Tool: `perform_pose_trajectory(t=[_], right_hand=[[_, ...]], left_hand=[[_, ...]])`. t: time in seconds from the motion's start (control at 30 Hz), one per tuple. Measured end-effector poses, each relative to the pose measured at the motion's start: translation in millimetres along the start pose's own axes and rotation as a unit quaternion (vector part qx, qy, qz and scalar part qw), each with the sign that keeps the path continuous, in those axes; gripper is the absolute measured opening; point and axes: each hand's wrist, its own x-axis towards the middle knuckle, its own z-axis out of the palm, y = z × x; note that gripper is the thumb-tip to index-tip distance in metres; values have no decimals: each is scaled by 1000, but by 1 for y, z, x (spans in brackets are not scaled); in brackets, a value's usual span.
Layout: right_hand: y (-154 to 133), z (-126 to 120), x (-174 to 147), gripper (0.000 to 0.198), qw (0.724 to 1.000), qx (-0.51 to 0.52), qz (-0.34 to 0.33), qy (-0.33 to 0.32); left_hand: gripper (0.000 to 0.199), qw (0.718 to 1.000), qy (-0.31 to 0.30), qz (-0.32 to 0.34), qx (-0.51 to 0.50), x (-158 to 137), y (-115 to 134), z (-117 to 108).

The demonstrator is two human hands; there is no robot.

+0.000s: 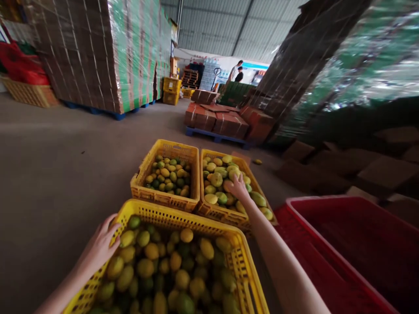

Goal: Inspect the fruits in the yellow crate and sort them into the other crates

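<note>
A yellow plastic crate [183, 218] full of yellow and green lemons [145, 267] stands closest to me. My left hand [104, 237] lies at its left rim with the fingers spread, the tips beside the lemons. Behind it are two more yellow crates, one on the left [163, 197] and one on the right [216, 212], both holding lemons. My right hand [238, 188] reaches into the right one, its thumb and fingers closed around a lemon [234, 174] on top of the pile; the grip is partly hidden.
A red plastic bin [327, 248] stands at my right. Beyond the crates, brown cartons [231, 124] sit on a blue pallet [216, 136]. Tall wrapped carton stacks rise at left [85, 56] and right. One lemon [258, 162] lies on the floor. Two people [238, 75] are far back.
</note>
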Motion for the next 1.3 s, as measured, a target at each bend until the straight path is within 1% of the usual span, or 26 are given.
perform_pose_trajectory(t=[0.07,0.1,0.17,0.23,0.3,0.33,0.37,0.43,0.5,0.53,0.6,0.67,0.83,0.93,1.07,1.2,1.23,1.3], right_hand=[[3,-2,-31,67,999,32,-20,27],[3,-2,-52,66,996,58,-46,51],[0,1,-104,62,983,109,-118,92],[-10,9,-161,56,970,141,-167,108],[-27,22,-213,49,967,144,-193,77],[-37,30,-235,46,970,135,-198,39],[-48,39,-254,45,971,118,-205,-13],[-69,58,-279,47,970,60,-204,-118],[-87,74,-291,47,963,6,-193,-189],[-94,80,-293,44,960,-7,-189,-207],[-108,90,-292,33,961,-13,-173,-217],[-121,98,-288,27,968,-6,-141,-205],[-156,119,-283,43,987,30,-22,-154],[-169,125,-281,42,988,77,35,-133],[-170,116,-278,32,975,171,68,-121],[-157,96,-279,30,948,277,102,-117],[-152,89,-280,28,937,307,113,-120],[-139,70,-283,24,893,405,136,-144]], left_hand=[[24,1000,-12,-6,-4,4,3,-7],[23,1000,-19,-10,-4,6,5,-11],[23,999,-42,-23,-4,10,10,-20],[23,997,-66,-36,-14,15,15,-29],[23,994,-92,-50,-14,19,19,-37],[22,993,-102,-57,-11,20,21,-40],[22,992,-110,-62,-10,21,22,-42],[22,990,-120,-71,-10,22,24,-46],[23,989,-129,-74,-8,23,26,-49],[23,988,-135,-74,-4,23,27,-50],[23,986,-148,-71,7,23,28,-53],[23,984,-159,-72,13,24,28,-54],[23,984,-157,-78,4,25,24,-52],[24,984,-158,-79,4,26,23,-51],[23,981,-172,-85,6,29,23,-53],[23,980,-176,-88,-1,30,25,-54],[22,981,-174,-88,-1,29,25,-54],[22,981,-171,-87,0,30,25,-54]])
